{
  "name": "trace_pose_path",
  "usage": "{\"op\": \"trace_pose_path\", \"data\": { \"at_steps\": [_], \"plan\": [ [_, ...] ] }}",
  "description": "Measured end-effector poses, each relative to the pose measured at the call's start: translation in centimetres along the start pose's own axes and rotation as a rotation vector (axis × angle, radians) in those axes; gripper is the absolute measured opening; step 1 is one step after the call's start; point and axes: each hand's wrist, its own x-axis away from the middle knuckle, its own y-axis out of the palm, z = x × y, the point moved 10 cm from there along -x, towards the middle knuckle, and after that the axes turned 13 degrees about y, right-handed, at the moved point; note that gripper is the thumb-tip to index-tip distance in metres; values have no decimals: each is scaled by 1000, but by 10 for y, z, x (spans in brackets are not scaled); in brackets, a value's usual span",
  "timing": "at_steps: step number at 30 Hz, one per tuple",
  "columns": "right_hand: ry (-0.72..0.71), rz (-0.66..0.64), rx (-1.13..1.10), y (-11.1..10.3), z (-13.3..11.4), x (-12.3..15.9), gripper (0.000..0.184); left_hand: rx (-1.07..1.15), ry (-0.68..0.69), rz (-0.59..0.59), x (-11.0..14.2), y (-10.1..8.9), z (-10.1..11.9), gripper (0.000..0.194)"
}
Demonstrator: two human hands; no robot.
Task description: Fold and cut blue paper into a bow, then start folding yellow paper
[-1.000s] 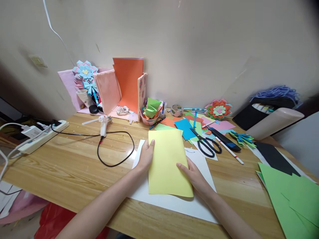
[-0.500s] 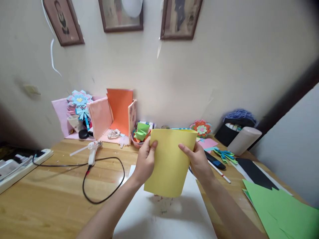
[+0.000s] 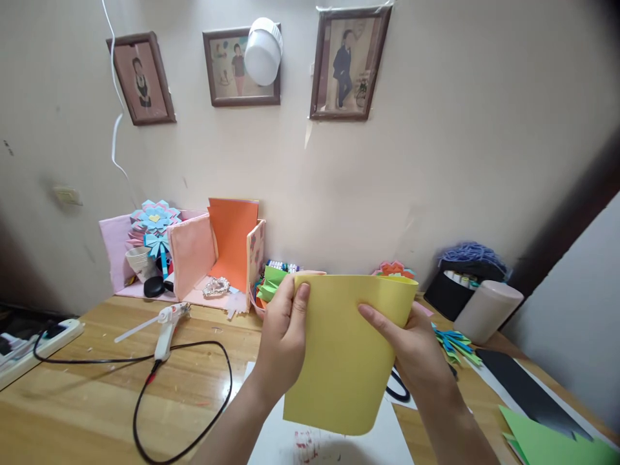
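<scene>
Both hands hold up a sheet of yellow paper (image 3: 346, 361), bent over so that its right side curves round in a loose fold. My left hand (image 3: 285, 336) pinches the upper left edge, thumb in front and fingers behind. On the right, my right hand (image 3: 411, 342) grips the curved side with its thumb pressed on the front face; its other fingers are mostly hidden behind. Below the yellow paper lies a white sheet (image 3: 276, 439) with reddish marks. A black loop (image 3: 400, 395), perhaps a scissors handle, shows partly beside the right wrist.
A white glue gun (image 3: 167, 329) with a black cable lies on the wooden table (image 3: 87, 413) at left. Behind stand a pink fabric box (image 3: 191, 258) and orange paper (image 3: 235, 242). Green sheets (image 3: 552, 439), black paper (image 3: 527, 387) and a pale cylinder (image 3: 489, 310) are at right.
The yellow paper appears larger and closer, its curved side shifted right. My right hand has moved right with it, and both hands keep their hold. The camera view has tilted upward.
</scene>
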Motion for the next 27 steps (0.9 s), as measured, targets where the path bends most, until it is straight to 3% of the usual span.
{"op": "trace_pose_path", "data": {
  "at_steps": [10, 21, 27],
  "plan": [
    [-33, 1, 77, -6, 1, 2, 38, -65, 123, 47, 4, -1, 3, 25],
    [-91, 18, 138, 0, -12, 10, 30, 94, 124, 163, 12, -2, 9, 25],
    [-92, 8, 127, 3, -19, 19, 31, 147, 61, 190, 10, -7, -1, 27]
  ]
}}
